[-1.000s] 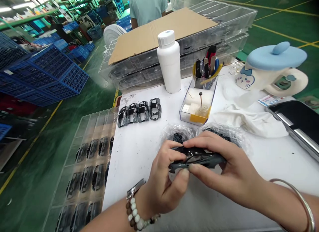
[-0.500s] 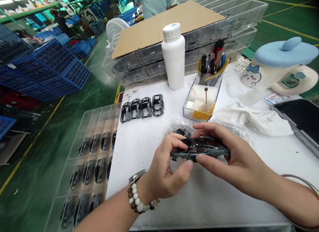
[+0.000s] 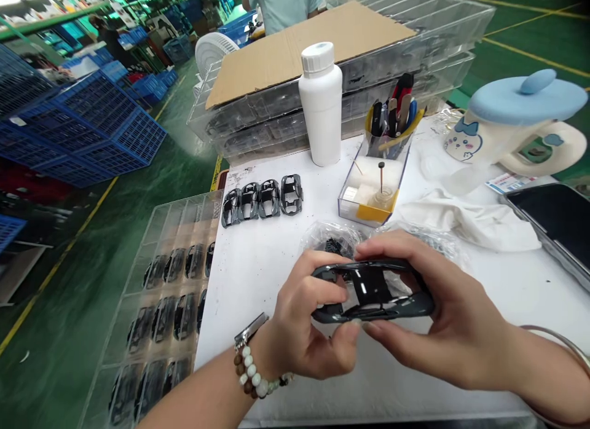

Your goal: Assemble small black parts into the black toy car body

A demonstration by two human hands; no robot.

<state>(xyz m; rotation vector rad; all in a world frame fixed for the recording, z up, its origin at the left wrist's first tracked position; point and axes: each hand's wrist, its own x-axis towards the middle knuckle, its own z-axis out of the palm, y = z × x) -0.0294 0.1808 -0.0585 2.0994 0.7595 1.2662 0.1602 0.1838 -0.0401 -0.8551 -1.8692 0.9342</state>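
Observation:
Both hands hold one dark grey toy car body shell [image 3: 369, 291] above the white table [image 3: 258, 263], its hollow underside turned up toward me. My left hand [image 3: 304, 324] grips its left end with thumb below and fingers on top. My right hand [image 3: 433, 306] wraps the right end. Just behind the shell lie clear plastic bags of small black parts [image 3: 332, 238]. Several more car shells [image 3: 262, 198] stand in a row further back on the table.
A clear compartment tray with car shells [image 3: 161, 306] hangs off the table's left edge. Behind stand a white bottle [image 3: 321, 103], a clear box with tools [image 3: 375, 189], stacked clear trays under cardboard [image 3: 322, 42], a white cloth [image 3: 461, 217], a blue-lidded mug [image 3: 516, 122] and a dark tray [image 3: 557, 223]. A person stands beyond.
The shell has been rolled over in my hands, from side-on to underside up, and brought slightly closer to me. The view has barely shifted.

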